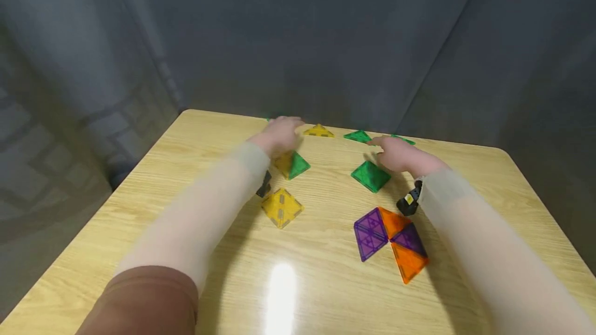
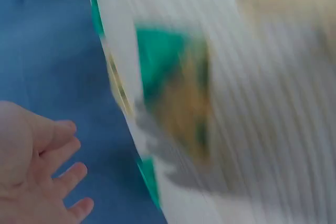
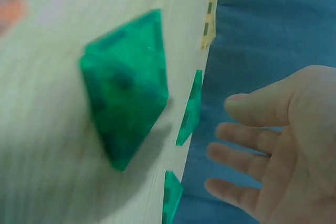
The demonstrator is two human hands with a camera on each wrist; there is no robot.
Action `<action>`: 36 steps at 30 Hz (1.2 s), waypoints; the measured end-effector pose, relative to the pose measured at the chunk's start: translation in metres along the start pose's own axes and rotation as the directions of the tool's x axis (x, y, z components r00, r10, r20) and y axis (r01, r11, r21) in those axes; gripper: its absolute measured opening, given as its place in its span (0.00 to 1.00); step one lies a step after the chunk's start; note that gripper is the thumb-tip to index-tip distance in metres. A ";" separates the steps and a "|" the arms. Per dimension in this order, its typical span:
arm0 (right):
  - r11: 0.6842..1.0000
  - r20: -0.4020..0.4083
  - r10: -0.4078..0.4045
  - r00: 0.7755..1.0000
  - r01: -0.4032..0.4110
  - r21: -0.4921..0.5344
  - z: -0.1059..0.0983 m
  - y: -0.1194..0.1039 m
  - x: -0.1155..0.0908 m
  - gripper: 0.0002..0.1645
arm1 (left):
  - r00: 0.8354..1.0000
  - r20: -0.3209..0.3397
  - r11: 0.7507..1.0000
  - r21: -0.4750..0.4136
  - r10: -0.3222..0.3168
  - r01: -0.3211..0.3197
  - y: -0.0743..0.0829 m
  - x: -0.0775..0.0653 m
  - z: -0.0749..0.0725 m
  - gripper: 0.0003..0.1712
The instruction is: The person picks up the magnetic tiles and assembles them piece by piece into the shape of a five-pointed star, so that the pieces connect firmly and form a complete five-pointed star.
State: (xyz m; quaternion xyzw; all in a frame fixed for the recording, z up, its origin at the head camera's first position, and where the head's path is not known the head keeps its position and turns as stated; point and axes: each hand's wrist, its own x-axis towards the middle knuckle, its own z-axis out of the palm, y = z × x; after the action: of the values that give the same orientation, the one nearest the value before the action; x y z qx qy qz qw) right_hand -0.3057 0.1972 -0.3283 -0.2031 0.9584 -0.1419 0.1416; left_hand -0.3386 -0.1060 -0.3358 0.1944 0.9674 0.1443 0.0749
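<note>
My left hand [image 1: 281,136] hovers over the table's far left part with its fingers loosely spread, holding nothing. Just below it sits a yellow-and-green pyramid of magnetic tiles [image 1: 298,165], partly covered by the hand and blurred in the left wrist view. At the far right, my right hand [image 1: 398,154] is empty, its fingers relaxed and extended. Its fingertips overlap the edge of a flat green triangular tile [image 1: 357,136]. Nearer to me than that hand stands a green tile pyramid [image 3: 126,90]. Another green triangle [image 3: 171,198] lies beyond the right hand along the far edge.
A yellow triangular tile [image 1: 318,131] lies at the far edge between the hands. Closer in are a yellow tile piece [image 1: 282,208] and a fan of purple tiles [image 1: 371,234] and orange tiles [image 1: 410,262]. A dark curtain [image 1: 298,40] hangs behind the wooden table [image 1: 326,283].
</note>
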 end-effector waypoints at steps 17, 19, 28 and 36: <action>0.997 0.044 -0.064 0.997 0.062 0.041 0.044 -0.036 0.076 0.34 | 0.979 0.082 0.977 0.122 -0.185 0.174 -0.061 0.007 0.021 0.57; 0.998 0.042 -0.064 0.997 0.065 -0.003 0.046 -0.038 0.077 0.31 | 0.980 0.087 0.972 0.168 -0.181 0.165 -0.057 0.008 0.024 0.55; 0.984 -0.032 -0.069 0.997 0.073 0.160 0.051 -0.040 0.076 0.33 | 0.989 0.007 0.962 0.232 -0.147 0.142 -0.050 0.007 0.023 0.27; 0.987 -0.006 -0.084 0.996 0.084 0.134 0.053 -0.050 0.076 0.39 | 0.972 0.090 0.974 0.091 -0.217 0.209 -0.045 0.002 0.018 0.30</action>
State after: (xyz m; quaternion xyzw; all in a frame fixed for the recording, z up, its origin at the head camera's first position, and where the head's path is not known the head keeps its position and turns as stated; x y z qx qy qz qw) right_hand -0.3372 0.1099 -0.3768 -0.2331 0.9374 -0.2117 0.1487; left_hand -0.3527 -0.1400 -0.3670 0.0990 0.9828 0.0865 0.1299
